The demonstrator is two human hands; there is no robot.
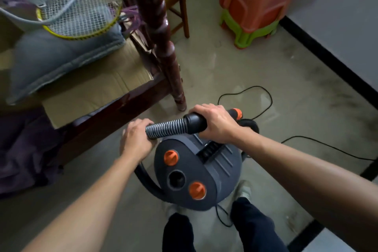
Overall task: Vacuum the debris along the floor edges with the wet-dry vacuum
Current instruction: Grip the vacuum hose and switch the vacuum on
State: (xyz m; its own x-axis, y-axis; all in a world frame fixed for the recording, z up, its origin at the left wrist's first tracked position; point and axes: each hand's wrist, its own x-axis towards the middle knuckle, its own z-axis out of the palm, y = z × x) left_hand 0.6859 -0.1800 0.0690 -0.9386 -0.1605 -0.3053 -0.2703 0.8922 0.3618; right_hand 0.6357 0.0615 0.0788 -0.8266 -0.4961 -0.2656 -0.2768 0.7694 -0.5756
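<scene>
Setup step — right hand (216, 122) grip closed on hose handle (194, 122), left hand (136, 139) closed on hose (163, 129). Next: aim nozzle at baseboard (327, 63).

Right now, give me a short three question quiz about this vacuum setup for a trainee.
1. True or false: both hands grip the vacuum hose.
2. Which hand holds the black cuff beside the orange tip? A) left hand B) right hand
3. Fill in: the dark smudges on the floor lie along the black ____ under the wall.

Key
1. True; the left hand holds the ribbed part above the wet-dry vacuum.
2. B.
3. Baseboard; the power cord loops on the floor nearby.
</scene>
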